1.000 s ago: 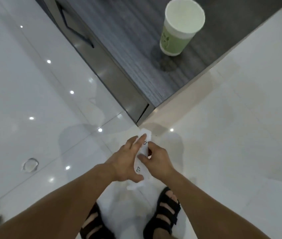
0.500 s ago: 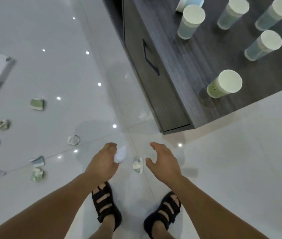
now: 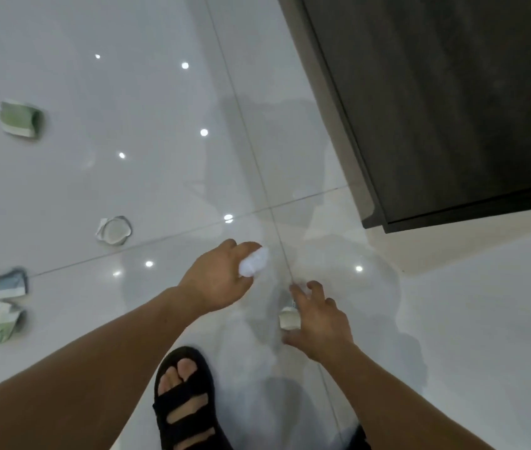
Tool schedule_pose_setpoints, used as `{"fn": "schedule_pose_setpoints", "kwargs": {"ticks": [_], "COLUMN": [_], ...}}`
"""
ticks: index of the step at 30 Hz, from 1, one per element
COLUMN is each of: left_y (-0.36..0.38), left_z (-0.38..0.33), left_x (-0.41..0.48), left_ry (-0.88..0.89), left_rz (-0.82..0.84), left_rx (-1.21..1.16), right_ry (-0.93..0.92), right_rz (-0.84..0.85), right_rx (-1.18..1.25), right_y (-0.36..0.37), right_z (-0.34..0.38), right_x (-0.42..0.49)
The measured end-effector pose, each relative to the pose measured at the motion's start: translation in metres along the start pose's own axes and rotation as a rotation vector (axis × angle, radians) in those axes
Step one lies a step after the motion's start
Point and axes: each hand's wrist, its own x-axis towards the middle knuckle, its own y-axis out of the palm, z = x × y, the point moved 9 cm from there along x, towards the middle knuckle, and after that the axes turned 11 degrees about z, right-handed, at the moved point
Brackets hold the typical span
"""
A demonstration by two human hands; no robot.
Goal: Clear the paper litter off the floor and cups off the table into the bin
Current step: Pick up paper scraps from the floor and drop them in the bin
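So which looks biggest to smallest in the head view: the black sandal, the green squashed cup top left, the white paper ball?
1. black sandal
2. green squashed cup
3. white paper ball, but unsure: the left hand hides part of it.

Single head-worn view, looking steeply down at glossy floor (image 3: pixel 63 190), close over both forearms, table corner (image 3: pixel 452 125) upper right
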Motion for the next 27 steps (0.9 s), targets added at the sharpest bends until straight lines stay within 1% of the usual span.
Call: {"fn": "schedule_pose_setpoints", "kwargs": {"ticks": [3,6,8,11,16,20,23,27], "left_y": [0.011,0.006,-0.01,-0.043,-0.12,-0.201,-0.253,-0.306], "left_z": [0.008,0.007,-0.001,-0.029,-0.107,-0.158,-0.178,-0.184], "left_x": [0.014,0.011,-0.003,-0.04,-0.151,-0.266,-0.354,-0.467], "left_ry": [-0.021,-0.052,-0.055,-0.043,-0.043,-0.062,-0.123,-0.226], "left_rz": [0.054,0.066,0.025,-0.03,-0.08,-0.194,-0.265,-0.374], "left_rx": [0.078,0.134,0.131,0.098,0.005,-0.071,-0.116,-0.193], "right_ry": [-0.063,-0.024,0.006,-0.022,-0.087,-0.107,-0.166,-0.284], "right_rz": [-0.035,-0.022,-0.049,-0.103,-0.138,-0.168,-0.182,-0.233], "right_rx": [-0.065,0.009,0.074,0.158,0.133,0.113,0.092,0.002], "right_y": [0.013,0.009,-0.012,-0.064,-0.167,-0.257,-0.313,-0.365], "right_z": [0.004,0.003,0.005,0.02,0.066,0.116,0.164,0.234], "right_x": [0.012,0.011,-0.004,-0.048,-0.176,-0.292,-0.372,-0.468]}}
